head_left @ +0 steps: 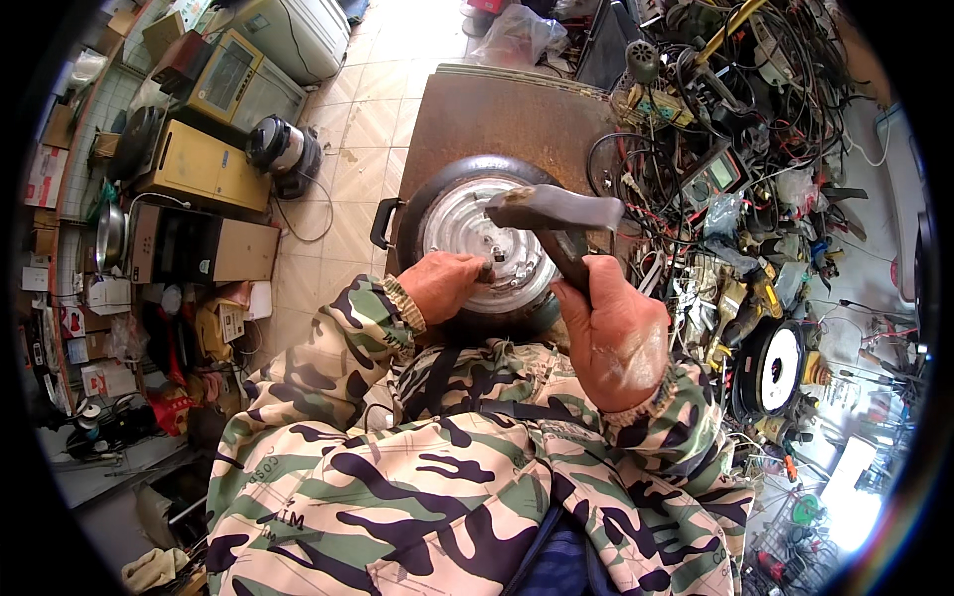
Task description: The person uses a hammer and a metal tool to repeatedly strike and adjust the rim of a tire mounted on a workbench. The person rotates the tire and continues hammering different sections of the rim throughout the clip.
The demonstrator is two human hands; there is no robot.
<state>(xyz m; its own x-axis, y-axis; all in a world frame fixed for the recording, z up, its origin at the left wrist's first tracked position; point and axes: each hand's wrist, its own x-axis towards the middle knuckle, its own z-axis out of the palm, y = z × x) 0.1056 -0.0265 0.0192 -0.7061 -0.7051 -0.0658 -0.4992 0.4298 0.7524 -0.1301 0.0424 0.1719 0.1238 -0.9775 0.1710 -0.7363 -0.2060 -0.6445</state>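
A round black appliance part [435,189] with a black side handle [382,223] and a silver ridged metal centre [453,226] lies on a rusty brown board [502,109]. My left hand [439,286] rests at the left of the metal centre, fingers pinched on a small dark piece [486,274], too hidden to name. My right hand [614,333] grips a hammer [556,210] by its handle, its head raised over the right side of the metal centre.
Tangled cables, tools, a multimeter [711,179] and a round black-and-white piece [775,368] crowd the right side. At left are yellow appliances [204,164], a silver-and-black pot [283,149] on the tiled floor [333,223] and shelves with boxes. A plastic bag [512,38] lies beyond the board.
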